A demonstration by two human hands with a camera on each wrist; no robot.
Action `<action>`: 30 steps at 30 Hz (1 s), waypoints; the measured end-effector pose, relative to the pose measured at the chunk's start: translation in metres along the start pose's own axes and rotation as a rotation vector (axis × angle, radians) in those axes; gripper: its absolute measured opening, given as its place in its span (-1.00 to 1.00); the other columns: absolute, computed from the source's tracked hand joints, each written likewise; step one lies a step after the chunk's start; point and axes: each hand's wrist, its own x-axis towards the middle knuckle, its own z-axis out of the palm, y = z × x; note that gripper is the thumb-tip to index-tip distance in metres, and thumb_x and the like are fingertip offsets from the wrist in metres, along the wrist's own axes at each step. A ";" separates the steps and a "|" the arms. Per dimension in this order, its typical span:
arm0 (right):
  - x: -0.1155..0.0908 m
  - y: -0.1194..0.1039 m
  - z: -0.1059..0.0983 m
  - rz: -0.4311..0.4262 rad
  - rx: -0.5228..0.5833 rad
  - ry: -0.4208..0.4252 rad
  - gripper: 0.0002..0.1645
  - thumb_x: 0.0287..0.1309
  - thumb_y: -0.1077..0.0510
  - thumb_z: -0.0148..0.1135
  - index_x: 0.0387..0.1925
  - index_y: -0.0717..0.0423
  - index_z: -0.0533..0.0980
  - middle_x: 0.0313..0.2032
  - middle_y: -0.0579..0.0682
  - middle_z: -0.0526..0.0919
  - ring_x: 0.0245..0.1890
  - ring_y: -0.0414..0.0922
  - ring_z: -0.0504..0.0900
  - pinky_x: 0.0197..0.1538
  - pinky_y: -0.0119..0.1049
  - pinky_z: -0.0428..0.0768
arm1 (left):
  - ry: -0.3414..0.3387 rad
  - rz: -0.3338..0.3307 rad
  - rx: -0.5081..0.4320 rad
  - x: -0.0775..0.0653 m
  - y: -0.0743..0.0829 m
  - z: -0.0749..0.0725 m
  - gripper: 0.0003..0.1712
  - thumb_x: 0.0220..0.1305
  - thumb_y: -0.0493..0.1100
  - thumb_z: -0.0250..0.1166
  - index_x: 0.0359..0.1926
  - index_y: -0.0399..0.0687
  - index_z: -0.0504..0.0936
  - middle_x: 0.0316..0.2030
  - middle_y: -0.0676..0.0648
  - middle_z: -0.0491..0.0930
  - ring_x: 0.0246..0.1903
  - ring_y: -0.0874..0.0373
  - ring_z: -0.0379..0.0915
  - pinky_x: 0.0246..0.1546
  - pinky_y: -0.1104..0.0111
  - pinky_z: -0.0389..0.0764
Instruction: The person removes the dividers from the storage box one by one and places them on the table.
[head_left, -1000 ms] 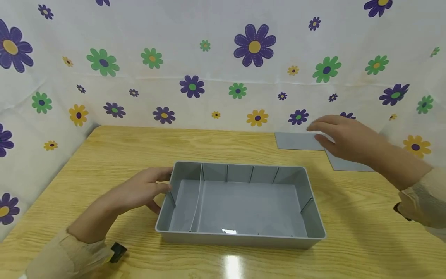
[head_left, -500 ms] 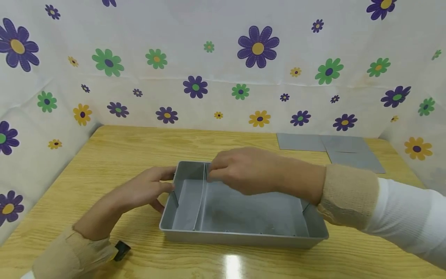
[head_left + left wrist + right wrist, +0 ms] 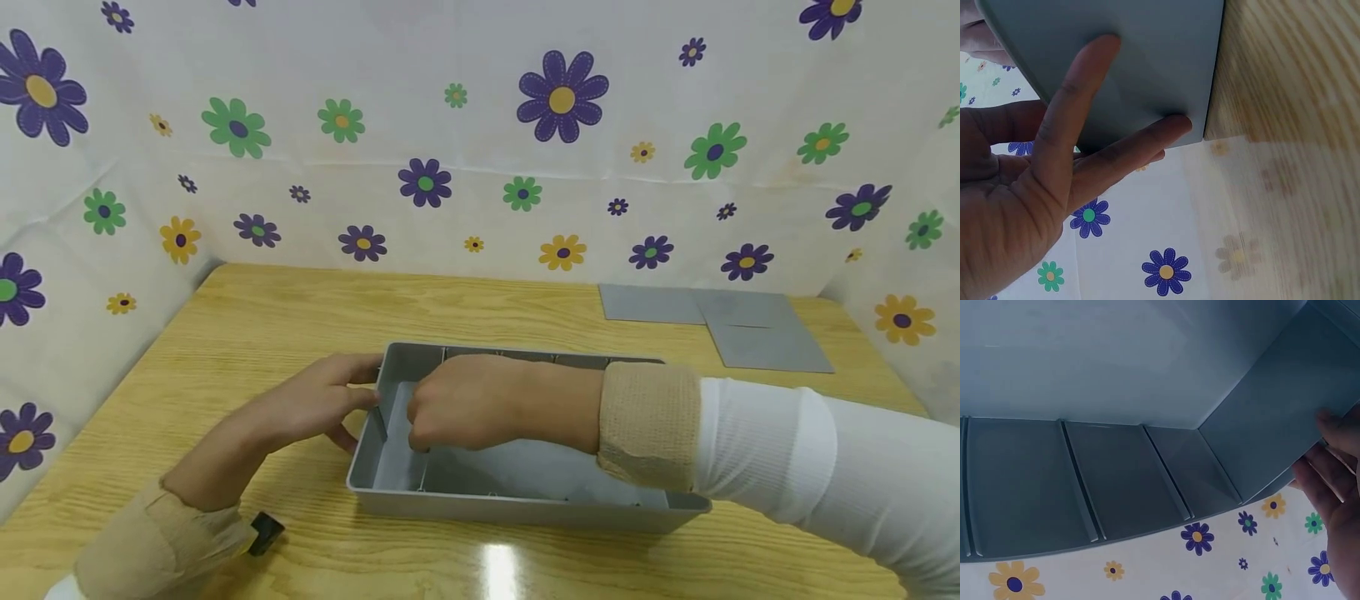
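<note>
A grey plastic box (image 3: 525,512) with ribbed slots along its inner walls lies lengthwise on the wooden table. Near its left end a thin grey divider (image 3: 1272,406) stands across it, cutting off a narrow compartment. My right hand (image 3: 465,402) reaches over the box and pinches the divider's top edge, thumb on one face and fingers at the other; in the head view the hand covers most of the panel. My left hand (image 3: 311,402) rests against the box's left end, its extended fingers (image 3: 1075,94) pressed to the outer wall.
Flat grey panels (image 3: 776,333) lie partly overlapping at the table's back right. A white cloth with printed flowers (image 3: 487,125) rises along the back and sides. Wooden tabletop (image 3: 300,300) surrounds the box. A small black device (image 3: 265,533) sits at the left wrist.
My right hand has come from above the grey panels at the back right, over the box, to the divider at its left. The left hand has stayed at the box's end.
</note>
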 end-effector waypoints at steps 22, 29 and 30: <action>-0.023 0.009 -0.033 -0.055 -0.102 0.172 -0.82 0.17 0.24 0.10 -0.28 -0.06 0.58 -0.37 -0.19 0.58 -0.35 -0.23 0.41 -0.29 -0.43 0.48 | -0.004 -0.002 -0.033 0.001 0.000 0.001 -0.49 0.36 -0.24 -0.08 0.31 -0.18 0.17 0.17 -0.24 0.31 -0.13 -0.04 0.44 -0.44 0.10 0.65; -0.054 0.020 -0.059 -0.041 -0.053 0.448 -0.77 0.23 0.29 0.02 -0.18 0.03 0.56 -0.25 -0.12 0.62 -0.21 -0.17 0.49 -0.05 -0.38 0.49 | 0.001 -0.001 -0.025 0.000 0.001 0.001 -0.49 0.35 -0.22 -0.06 0.31 -0.18 0.19 0.13 -0.24 0.35 -0.09 -0.06 0.43 -0.45 0.10 0.65; -0.060 0.022 -0.062 -0.028 -0.045 0.480 -0.74 0.22 0.31 0.02 -0.14 0.03 0.56 -0.23 -0.11 0.62 -0.18 -0.16 0.50 -0.01 -0.37 0.49 | 0.004 0.001 -0.024 0.000 0.000 0.001 -0.49 0.35 -0.23 -0.06 0.30 -0.18 0.19 0.13 -0.24 0.35 -0.08 -0.07 0.43 -0.45 0.10 0.65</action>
